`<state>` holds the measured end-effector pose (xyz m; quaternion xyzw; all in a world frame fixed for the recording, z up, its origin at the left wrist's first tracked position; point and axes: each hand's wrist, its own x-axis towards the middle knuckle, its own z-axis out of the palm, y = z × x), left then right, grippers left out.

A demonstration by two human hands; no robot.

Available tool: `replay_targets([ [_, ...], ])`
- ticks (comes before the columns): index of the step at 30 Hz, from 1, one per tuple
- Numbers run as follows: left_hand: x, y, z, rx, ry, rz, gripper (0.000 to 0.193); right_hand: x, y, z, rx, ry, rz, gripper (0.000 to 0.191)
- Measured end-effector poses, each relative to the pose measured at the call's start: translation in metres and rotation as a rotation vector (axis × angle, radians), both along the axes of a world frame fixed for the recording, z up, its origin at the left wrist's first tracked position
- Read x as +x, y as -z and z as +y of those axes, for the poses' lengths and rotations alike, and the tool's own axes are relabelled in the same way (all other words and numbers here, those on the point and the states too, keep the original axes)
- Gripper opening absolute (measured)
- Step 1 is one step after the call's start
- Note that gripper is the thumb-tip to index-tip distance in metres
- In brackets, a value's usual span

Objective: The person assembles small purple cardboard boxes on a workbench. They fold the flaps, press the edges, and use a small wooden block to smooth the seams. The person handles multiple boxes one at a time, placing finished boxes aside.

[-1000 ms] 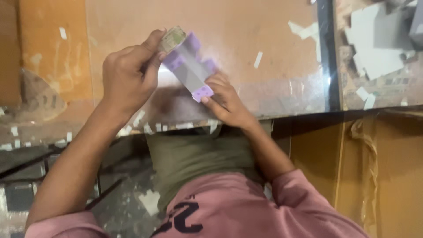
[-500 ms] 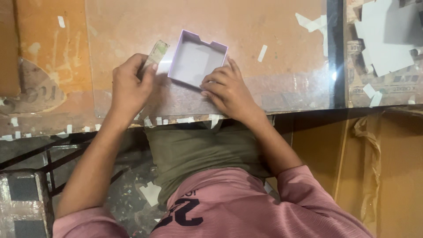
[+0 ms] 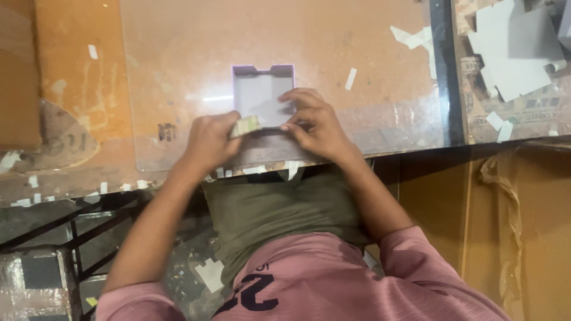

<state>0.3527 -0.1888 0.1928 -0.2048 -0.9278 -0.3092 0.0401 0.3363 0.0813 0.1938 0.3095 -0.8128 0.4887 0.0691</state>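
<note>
A small open box of pale lilac card lies flat on the glass-topped table, its open side up. My left hand grips a small roll of tape right at the box's near wall. My right hand rests on the box's near right corner, fingers pressing on the wall and inner floor. The near edge of the box is hidden under both hands.
Scraps of white tape are stuck about the glass. A stack of grey card pieces lies at the far right beyond a dark strip. Brown cardboard sits at the left. A metal frame stands under the table.
The box was held up and tilted a second ago. It now lies flat on the glass, squared to me. Both hands came down to its near edge.
</note>
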Motion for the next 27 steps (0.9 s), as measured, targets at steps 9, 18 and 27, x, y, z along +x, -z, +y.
replay_targets([
  [9, 0.030, 0.006, 0.054, 0.153, -0.229, -0.049, 0.014, -0.006, 0.052, -0.017, -0.506, 0.463, -0.343, 0.052],
  [18, 0.060, -0.008, 0.094, 0.738, -0.189, -0.453, 0.043, -0.004, 0.069, -0.013, -0.050, 0.570, -0.121, 0.029],
  [27, 0.076, -0.039, 0.024, 0.436, -0.415, -0.366, 0.040, -0.007, -0.022, 0.024, -0.027, 0.539, -0.010, 0.037],
])
